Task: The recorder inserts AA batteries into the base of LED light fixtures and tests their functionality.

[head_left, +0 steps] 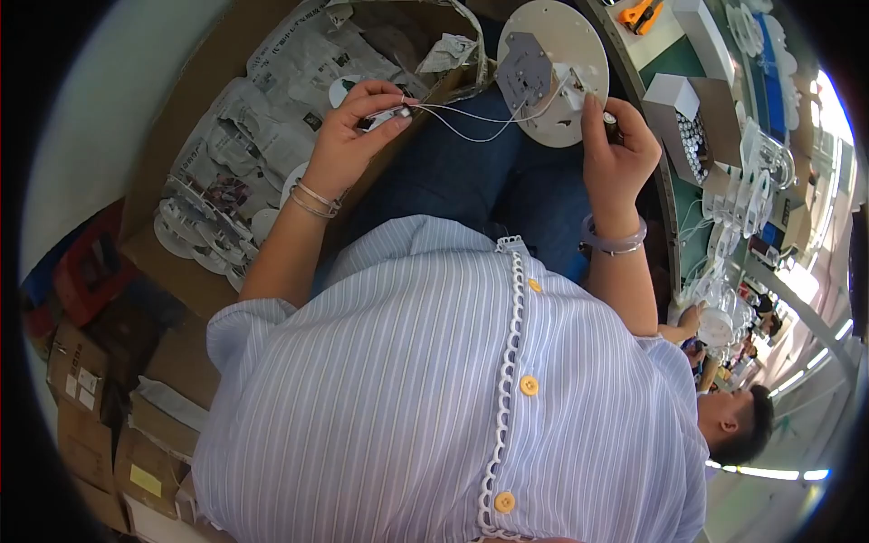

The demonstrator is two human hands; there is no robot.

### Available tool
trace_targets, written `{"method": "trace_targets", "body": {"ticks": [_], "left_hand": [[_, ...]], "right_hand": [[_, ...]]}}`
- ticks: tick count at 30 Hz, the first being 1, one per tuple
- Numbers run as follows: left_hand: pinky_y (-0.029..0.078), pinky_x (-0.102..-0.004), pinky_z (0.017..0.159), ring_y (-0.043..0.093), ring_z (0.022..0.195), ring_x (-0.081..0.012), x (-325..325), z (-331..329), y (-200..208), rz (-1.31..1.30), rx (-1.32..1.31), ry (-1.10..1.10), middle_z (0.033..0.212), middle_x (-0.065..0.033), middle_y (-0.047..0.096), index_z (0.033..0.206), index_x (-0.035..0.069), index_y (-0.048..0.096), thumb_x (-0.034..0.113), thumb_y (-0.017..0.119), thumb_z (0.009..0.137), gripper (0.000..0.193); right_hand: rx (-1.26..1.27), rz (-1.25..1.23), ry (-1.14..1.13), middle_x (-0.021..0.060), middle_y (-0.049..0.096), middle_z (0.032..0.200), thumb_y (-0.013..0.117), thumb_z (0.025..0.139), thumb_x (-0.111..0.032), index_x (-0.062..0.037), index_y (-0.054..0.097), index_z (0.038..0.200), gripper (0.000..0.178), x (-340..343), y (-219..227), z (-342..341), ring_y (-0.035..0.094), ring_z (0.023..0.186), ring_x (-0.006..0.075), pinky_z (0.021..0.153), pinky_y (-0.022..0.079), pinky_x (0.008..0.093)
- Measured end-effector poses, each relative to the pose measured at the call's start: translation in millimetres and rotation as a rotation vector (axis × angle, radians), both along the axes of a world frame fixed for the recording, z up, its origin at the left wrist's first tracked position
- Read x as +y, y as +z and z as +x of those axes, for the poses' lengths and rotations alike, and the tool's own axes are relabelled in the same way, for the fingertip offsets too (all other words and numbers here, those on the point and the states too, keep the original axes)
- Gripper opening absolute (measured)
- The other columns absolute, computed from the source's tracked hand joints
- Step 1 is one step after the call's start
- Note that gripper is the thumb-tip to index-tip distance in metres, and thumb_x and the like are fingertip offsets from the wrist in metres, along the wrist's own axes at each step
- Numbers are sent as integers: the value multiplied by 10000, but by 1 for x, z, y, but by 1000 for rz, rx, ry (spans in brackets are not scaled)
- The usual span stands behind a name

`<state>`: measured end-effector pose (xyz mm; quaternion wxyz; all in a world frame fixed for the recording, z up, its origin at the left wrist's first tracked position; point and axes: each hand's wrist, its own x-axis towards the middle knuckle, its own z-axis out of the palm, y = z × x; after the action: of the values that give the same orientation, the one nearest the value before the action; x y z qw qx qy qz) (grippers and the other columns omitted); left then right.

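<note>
A round cream-white disc (549,20) is held above my lap, with a grey angular plate (525,71) and a small white part fixed on its face. My right hand (623,158) pinches the disc's near right edge between thumb and curled fingers. A small shiny item, perhaps a ring, shows at those fingers. Thin white wires (480,140) run from the disc in a loose loop to the left. My left hand (358,131) is closed on a small black-and-white piece (385,118) at the wires' far end; the fingers partly cover it.
Left of my lap stands a large cardboard box (145,190) lined with newspaper (262,127), holding several white round parts (195,240). On the right, a workbench carries an orange tool (641,16), a small carton of cylindrical pieces (692,145) and clear-white parts. Another person (738,425) sits nearby.
</note>
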<state>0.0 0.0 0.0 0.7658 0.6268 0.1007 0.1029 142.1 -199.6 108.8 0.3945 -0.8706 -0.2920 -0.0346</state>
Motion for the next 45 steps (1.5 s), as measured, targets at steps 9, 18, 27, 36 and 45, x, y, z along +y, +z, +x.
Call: {"method": "trace_targets", "body": {"ticks": [9,18,27,36,45], "left_hand": [[366,-233,773,471,891,-144,-21,9,50,191,-159,48,958,-60,488,888,24,588,32,598,718,171],[365,-305,734,420,781,-173,-50,25,167,106,-579,-303,873,-55,393,750,62,562,197,637,706,161],[394,-234,670,444,714,-115,-137,22,171,-379,-571,-642,901,-65,401,825,38,572,194,605,742,180],[382,-205,695,461,728,-65,-193,28,79,-200,163,-547,838,-8,538,951,23,531,120,564,763,214],[432,-242,718,537,825,-130,-220,49,29,101,95,-593,853,-68,587,949,57,561,165,587,752,227]], "right_hand": [[96,154,-147,-24,506,589,604,737,-54,31,571,768,96,-41,24,-16,418,514,7,450,302,133],[47,529,-471,-8,519,584,594,722,-25,2,567,736,40,-104,80,-53,391,442,0,377,237,127],[-228,697,-694,-12,494,585,573,679,-1,8,542,659,38,-174,103,-122,431,496,42,491,350,147],[-159,352,-650,-41,481,598,590,749,-72,7,560,721,90,-241,24,-137,380,505,-4,438,264,128],[-51,287,-694,-35,486,601,579,759,-74,19,563,739,96,-268,-16,-135,401,526,8,470,290,129]]}}
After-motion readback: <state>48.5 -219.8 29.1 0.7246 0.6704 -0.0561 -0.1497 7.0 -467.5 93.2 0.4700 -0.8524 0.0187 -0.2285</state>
